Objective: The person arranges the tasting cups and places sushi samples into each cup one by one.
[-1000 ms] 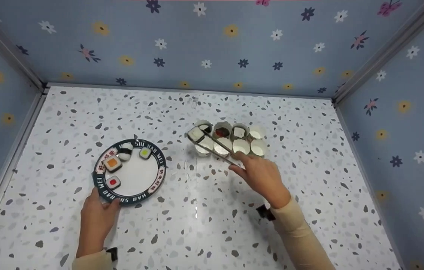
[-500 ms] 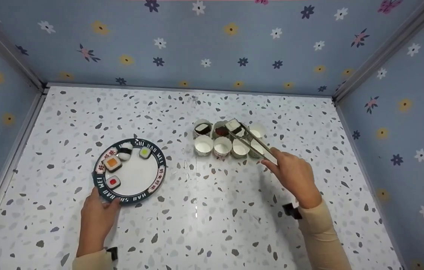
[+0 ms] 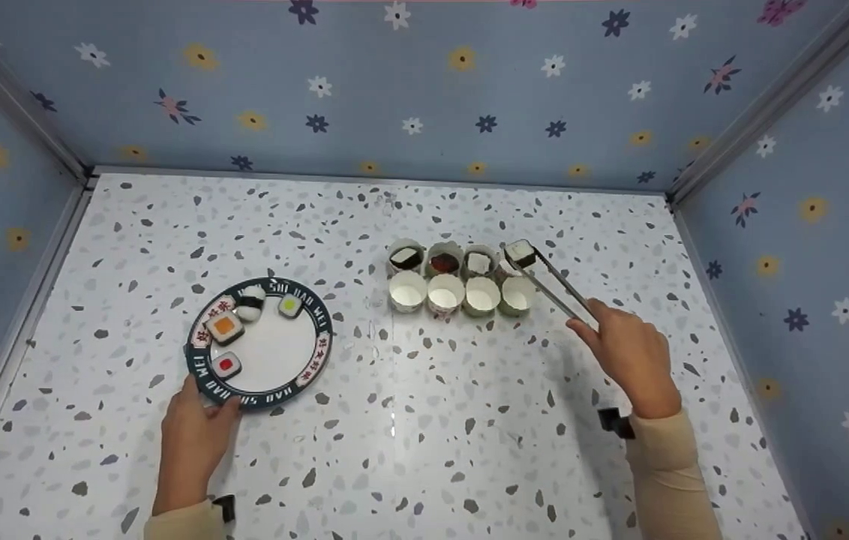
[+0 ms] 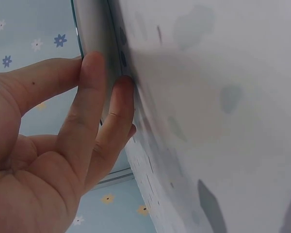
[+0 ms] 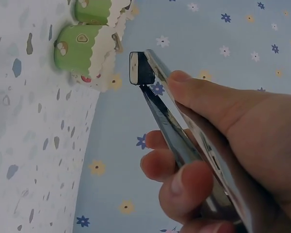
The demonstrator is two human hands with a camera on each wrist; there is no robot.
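Observation:
My right hand [image 3: 631, 360] grips metal tongs [image 5: 184, 131]. Between the tongs' tips is a white sushi piece with a black band [image 3: 520, 252], held above the right end of the back row of paper cups. My left hand [image 3: 196, 439] holds the near-left rim of a round plate [image 3: 324, 337], thumb and fingers at its edge in the left wrist view. On the plate lie an orange-centred sushi [image 3: 225, 327], a red-centred one [image 3: 226, 364], a green-centred one [image 3: 290, 304] and a white piece with a black band [image 3: 250, 303].
Several paper cups stand in two rows. In the back row, one cup [image 3: 406, 244] holds a black-and-white piece, another [image 3: 445, 247] a dark red piece and a third [image 3: 480, 251] a white piece. Patterned blue panels [image 3: 424, 82] wall the speckled table [image 3: 394, 465].
My right hand has moved right with the tongs and the sushi piece, from the left end of the cups to the right end. The left hand and the plate have stayed put.

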